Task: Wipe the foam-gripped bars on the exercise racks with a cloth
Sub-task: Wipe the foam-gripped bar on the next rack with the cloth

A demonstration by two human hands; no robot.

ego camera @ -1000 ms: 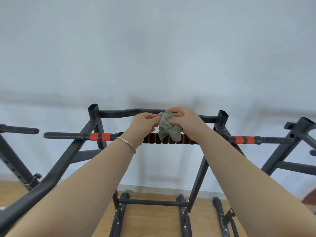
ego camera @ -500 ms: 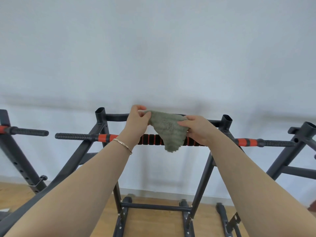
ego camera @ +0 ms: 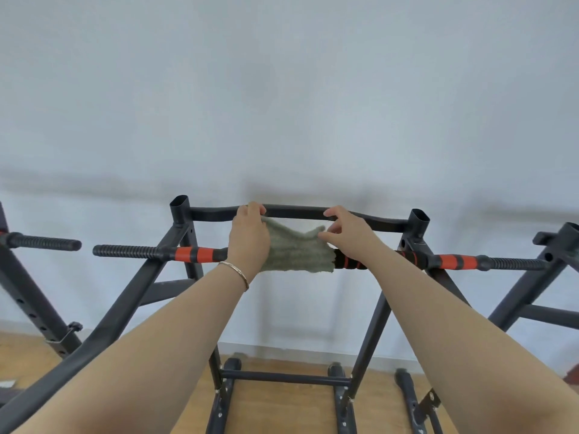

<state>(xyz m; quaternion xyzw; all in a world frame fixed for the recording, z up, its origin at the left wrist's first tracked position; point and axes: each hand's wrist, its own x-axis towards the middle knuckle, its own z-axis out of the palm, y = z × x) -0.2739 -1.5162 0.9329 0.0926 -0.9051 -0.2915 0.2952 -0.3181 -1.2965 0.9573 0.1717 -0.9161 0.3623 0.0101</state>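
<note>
I have the grey-green terry cloth spread flat between both hands, hanging in front of the middle of the black-and-orange foam-gripped bar on the black steel exercise rack. My left hand is closed on the cloth's upper left corner, fingers curled over the top edge; my right hand pinches the upper right corner between thumb and fingertips, the other fingers loose. The lower edge of the cloth hangs free just below the bar.

The cloth looks light, limp and a little fuzzy, so I judge it will drape over the foam and follow its ridges without effort; it should drag rather than slip. Held by two corners it sags in the middle, so for wiping I would wrap it round the bar and close one hand over it, gripping through the fabric.

The foam looks soft and ribbed, likely to give under a squeeze and to hold dust in the grooves. The curved black top crossbar behind my hands is bare metal and rigid. Neighbouring racks stand to either side, each with a ribbed black end grip.
</note>
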